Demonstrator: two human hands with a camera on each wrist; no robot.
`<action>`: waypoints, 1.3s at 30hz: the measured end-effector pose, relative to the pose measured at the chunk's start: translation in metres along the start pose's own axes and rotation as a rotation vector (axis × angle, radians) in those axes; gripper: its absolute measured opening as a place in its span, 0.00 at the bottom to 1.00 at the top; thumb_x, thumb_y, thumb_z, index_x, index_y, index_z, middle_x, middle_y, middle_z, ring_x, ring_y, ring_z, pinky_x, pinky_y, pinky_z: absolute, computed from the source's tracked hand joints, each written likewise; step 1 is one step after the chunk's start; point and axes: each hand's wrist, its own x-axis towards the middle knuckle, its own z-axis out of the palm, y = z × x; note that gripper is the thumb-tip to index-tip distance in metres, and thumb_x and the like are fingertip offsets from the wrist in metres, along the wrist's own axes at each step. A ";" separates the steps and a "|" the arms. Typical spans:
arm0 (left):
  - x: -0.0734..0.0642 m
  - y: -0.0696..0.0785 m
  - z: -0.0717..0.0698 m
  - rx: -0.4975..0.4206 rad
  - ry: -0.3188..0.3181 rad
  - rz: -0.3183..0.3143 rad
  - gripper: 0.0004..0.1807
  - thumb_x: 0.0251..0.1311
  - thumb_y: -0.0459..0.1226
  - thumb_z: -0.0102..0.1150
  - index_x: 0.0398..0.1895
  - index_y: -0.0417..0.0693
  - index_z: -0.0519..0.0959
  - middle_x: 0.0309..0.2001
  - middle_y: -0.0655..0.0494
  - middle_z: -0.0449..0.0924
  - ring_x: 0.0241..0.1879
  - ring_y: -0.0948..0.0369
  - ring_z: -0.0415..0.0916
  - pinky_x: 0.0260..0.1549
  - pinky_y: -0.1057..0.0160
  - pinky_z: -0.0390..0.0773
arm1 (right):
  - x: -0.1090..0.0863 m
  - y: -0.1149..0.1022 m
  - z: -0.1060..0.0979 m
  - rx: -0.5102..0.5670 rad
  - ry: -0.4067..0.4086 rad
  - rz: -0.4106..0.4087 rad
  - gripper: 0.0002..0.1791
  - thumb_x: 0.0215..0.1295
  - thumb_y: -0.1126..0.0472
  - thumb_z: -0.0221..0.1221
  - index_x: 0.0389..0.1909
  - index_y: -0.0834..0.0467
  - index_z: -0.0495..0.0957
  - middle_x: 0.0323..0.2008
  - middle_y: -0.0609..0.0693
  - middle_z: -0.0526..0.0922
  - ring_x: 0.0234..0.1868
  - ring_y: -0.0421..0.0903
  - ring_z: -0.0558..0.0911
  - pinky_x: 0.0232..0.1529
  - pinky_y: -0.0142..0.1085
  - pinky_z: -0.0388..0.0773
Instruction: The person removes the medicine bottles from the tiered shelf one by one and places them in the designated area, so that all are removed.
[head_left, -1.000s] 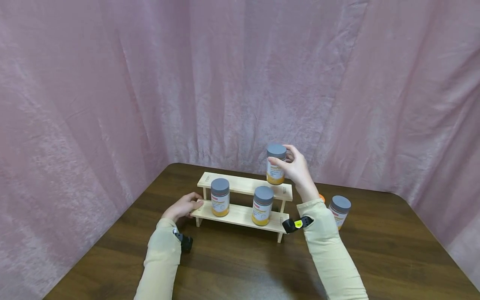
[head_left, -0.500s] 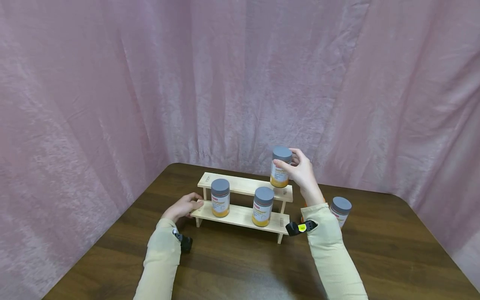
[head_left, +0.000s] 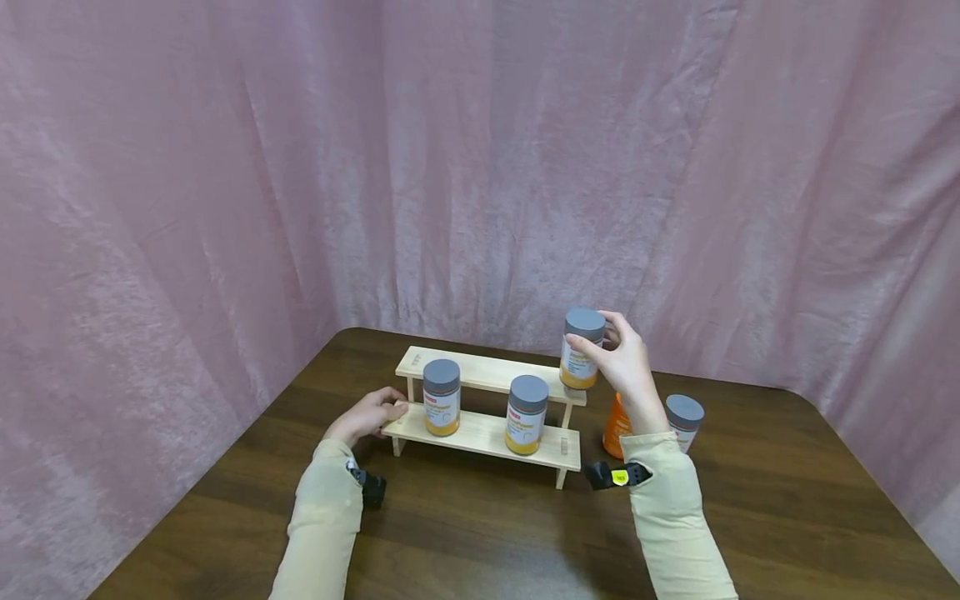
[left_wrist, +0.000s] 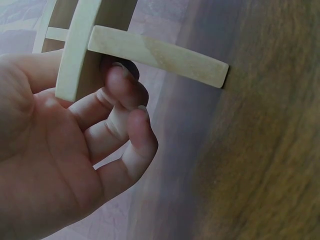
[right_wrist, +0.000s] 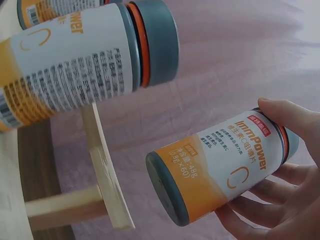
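A two-tier wooden shelf stand (head_left: pixel 480 432) is on the table. My left hand (head_left: pixel 365 417) grips the left end of its lower board; in the left wrist view, fingers (left_wrist: pixel 137 132) curl beneath the board. My right hand (head_left: pixel 628 362) holds a grey-lidded vitamin jar (head_left: pixel 579 368) near its lid, thumb on one side and fingers on the other. That jar is upright over the right end of the upper board, and its base shows above the wood in the right wrist view. Two matching jars, one left (head_left: pixel 441 408) and one right (head_left: pixel 523 427), sit on the lower board.
Right of the stand, an orange bottle (head_left: pixel 615 432) is partly behind my right wrist. Another grey-lidded jar (head_left: pixel 685 414) stands beyond it, partly covered by the sleeve. A pink curtain (head_left: pixel 480 167) hangs behind the brown wooden table (head_left: pixel 465 542).
My right hand has carried the jar rightward and a little lower along the upper board. More of the orange bottle shows now. The left hand stays on the stand.
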 end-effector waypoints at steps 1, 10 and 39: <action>0.000 0.000 -0.001 0.004 -0.001 0.002 0.17 0.69 0.39 0.51 0.54 0.35 0.69 0.31 0.54 0.74 0.28 0.63 0.71 0.27 0.64 0.73 | -0.001 0.000 -0.001 -0.006 -0.004 0.001 0.40 0.59 0.48 0.66 0.70 0.53 0.61 0.65 0.60 0.72 0.62 0.59 0.73 0.62 0.52 0.69; -0.003 0.002 -0.002 0.016 -0.011 0.006 0.19 0.70 0.40 0.50 0.55 0.35 0.69 0.33 0.52 0.75 0.29 0.62 0.71 0.28 0.63 0.73 | -0.003 0.003 -0.015 -0.012 0.023 0.004 0.41 0.57 0.45 0.67 0.69 0.52 0.63 0.64 0.59 0.74 0.61 0.58 0.74 0.60 0.53 0.70; -0.004 0.000 -0.007 0.008 -0.028 -0.005 0.19 0.70 0.40 0.50 0.56 0.35 0.68 0.35 0.51 0.75 0.31 0.61 0.72 0.29 0.63 0.74 | -0.034 0.031 -0.048 -0.028 0.227 0.007 0.36 0.60 0.46 0.65 0.67 0.53 0.66 0.62 0.57 0.76 0.60 0.53 0.76 0.62 0.45 0.70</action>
